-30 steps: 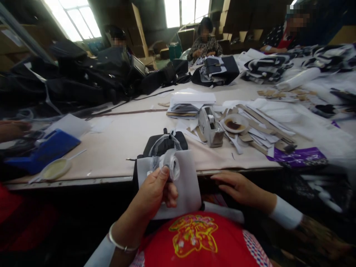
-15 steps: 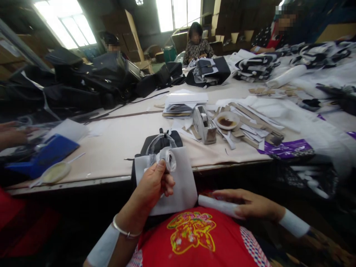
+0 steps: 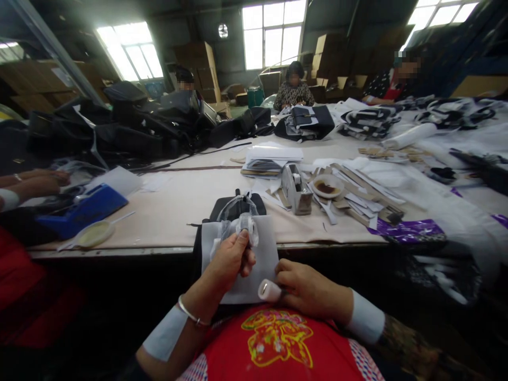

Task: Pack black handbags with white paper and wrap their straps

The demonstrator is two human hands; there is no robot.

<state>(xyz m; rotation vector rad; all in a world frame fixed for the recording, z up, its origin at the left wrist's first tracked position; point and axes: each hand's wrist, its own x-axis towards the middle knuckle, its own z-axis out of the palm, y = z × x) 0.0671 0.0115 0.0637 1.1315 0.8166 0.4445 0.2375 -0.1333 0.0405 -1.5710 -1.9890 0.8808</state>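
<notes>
My left hand (image 3: 234,256) pinches a clear plastic-wrapped strap (image 3: 248,228) between thumb and fingers. The strap loops up to a black bag (image 3: 257,203) at the table's front edge. A white foam sheet (image 3: 260,254) lies over the bag's near side, behind my left hand. Lower right of it, my right hand (image 3: 304,286) is closed around a small white foam roll (image 3: 269,290), whose end points left, close to the sheet's lower edge.
On the table (image 3: 166,227) stand a tape dispenser (image 3: 296,190), a paper stack (image 3: 270,159), cardboard scraps and a dish of brown paste (image 3: 327,186). A blue box (image 3: 83,211) and a co-worker's hands (image 3: 35,182) are at left. Black bags (image 3: 146,121) are piled behind.
My right hand has moved left with the foam roll, up to the sheet, and the roll now points toward me. My left hand keeps its pinch. The camera view has tilted up.
</notes>
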